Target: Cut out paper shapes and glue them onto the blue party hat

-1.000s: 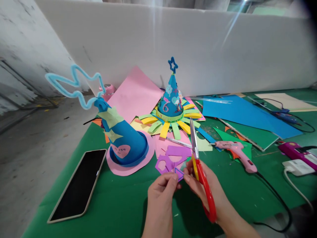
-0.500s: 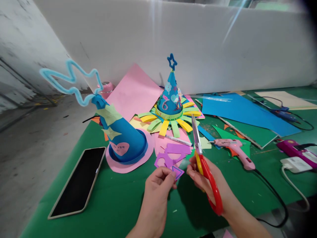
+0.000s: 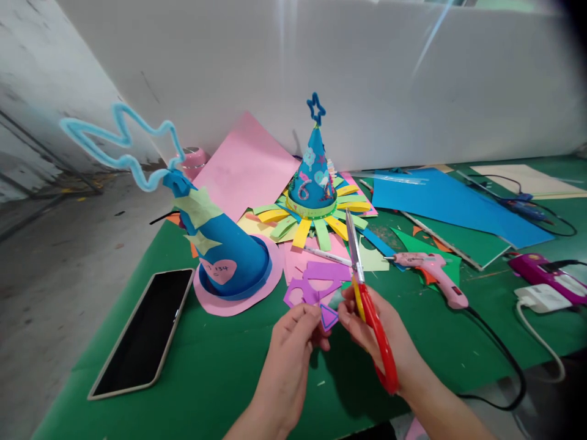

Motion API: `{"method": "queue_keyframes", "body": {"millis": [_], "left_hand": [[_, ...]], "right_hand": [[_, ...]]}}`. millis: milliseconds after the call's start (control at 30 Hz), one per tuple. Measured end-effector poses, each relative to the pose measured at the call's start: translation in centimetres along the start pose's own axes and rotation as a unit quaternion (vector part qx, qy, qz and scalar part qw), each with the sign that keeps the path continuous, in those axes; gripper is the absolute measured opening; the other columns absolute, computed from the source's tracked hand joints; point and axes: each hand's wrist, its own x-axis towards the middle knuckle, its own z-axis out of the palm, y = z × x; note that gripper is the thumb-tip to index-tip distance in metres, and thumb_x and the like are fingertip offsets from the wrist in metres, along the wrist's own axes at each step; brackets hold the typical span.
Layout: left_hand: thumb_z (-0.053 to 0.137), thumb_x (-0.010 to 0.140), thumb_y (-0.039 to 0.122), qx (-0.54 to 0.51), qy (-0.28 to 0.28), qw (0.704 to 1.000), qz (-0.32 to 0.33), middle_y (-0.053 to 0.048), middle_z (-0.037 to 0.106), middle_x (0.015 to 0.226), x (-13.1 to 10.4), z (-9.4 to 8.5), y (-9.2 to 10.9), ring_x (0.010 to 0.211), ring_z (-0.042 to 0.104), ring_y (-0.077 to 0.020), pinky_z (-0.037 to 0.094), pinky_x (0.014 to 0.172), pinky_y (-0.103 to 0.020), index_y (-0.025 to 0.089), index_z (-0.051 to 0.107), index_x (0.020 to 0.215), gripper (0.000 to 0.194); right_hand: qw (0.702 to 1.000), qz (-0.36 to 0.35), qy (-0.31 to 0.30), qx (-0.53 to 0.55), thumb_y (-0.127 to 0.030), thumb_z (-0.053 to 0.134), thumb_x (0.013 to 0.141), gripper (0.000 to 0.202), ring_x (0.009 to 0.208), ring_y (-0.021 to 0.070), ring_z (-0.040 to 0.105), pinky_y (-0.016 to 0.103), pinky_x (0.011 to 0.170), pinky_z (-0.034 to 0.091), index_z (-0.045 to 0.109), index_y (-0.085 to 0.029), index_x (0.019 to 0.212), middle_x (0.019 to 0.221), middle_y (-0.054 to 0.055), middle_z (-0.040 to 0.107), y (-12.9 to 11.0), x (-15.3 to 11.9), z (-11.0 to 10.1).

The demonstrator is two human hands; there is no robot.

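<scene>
Between thumb and fingers, my left hand (image 3: 293,342) pinches a small purple paper triangle (image 3: 329,318) with a blue line drawn along its edges. My right hand (image 3: 380,327) grips red and yellow scissors (image 3: 373,315); their blades point up and away and look closed. The fingertips of the right hand are close to the triangle, and I cannot tell whether they touch it. Just beyond lie purple paper scraps (image 3: 316,281) with cut-out holes. A blue cone hat with a pink brim (image 3: 229,260) leans at the left, topped by a light blue pipe-cleaner star (image 3: 123,143).
A decorated blue cone hat (image 3: 314,177) stands at the back on yellow and green strips. A phone (image 3: 144,333) lies at the left. At the right are a pink glue gun (image 3: 433,272) with a cord, a white charger (image 3: 543,299) and a blue sheet (image 3: 454,205).
My right hand has moved left with the scissors, closer to the purple triangle. The triangle has turned slightly in my left hand, showing more of its outline.
</scene>
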Motion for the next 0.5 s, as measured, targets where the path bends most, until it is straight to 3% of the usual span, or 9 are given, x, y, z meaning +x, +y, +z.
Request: {"method": "queue_keyframes", "body": {"millis": [133, 367, 500], "left_hand": [[0.062, 0.069, 0.024, 0.009, 0.007, 1.000, -0.008, 0.001, 0.053, 0.058, 0.1, 0.2, -0.2, 0.053, 0.046, -0.0089, 0.036, 0.055, -0.020, 0.015, 0.054, 0.061, 0.014], [0.065, 0.067, 0.022, 0.021, 0.039, 0.999, 0.012, 0.003, 0.052, 0.055, 0.7, -0.3, 1.1, 0.052, 0.045, -0.0074, 0.036, 0.053, -0.018, 0.015, 0.053, 0.061, 0.015], [0.067, 0.064, 0.020, -0.006, 0.058, 0.998, 0.030, 0.003, 0.054, 0.056, 0.8, -0.8, 2.2, 0.053, 0.048, -0.0078, 0.038, 0.055, -0.018, 0.015, 0.054, 0.062, 0.014]], "right_hand": [[1.000, 0.001, -0.011, 0.016, -0.031, 0.068, 0.065, 0.025, 0.061, 0.0103, 0.049, 0.022, 0.057, 0.043, 0.049, -0.020, 0.078, 0.068, -0.003, 0.050, 0.2, 0.0, 0.0], [0.996, 0.061, -0.066, -0.003, -0.039, 0.065, 0.068, 0.027, 0.050, 0.0044, 0.038, 0.015, 0.047, 0.037, 0.053, -0.018, 0.082, 0.064, -0.006, 0.043, -0.6, -1.4, -1.5], [0.986, 0.148, -0.067, -0.033, -0.045, 0.066, 0.064, 0.032, 0.064, 0.0085, 0.050, 0.019, 0.063, 0.045, 0.060, -0.020, 0.085, 0.075, -0.002, 0.055, -1.3, -2.9, -3.3]]}}
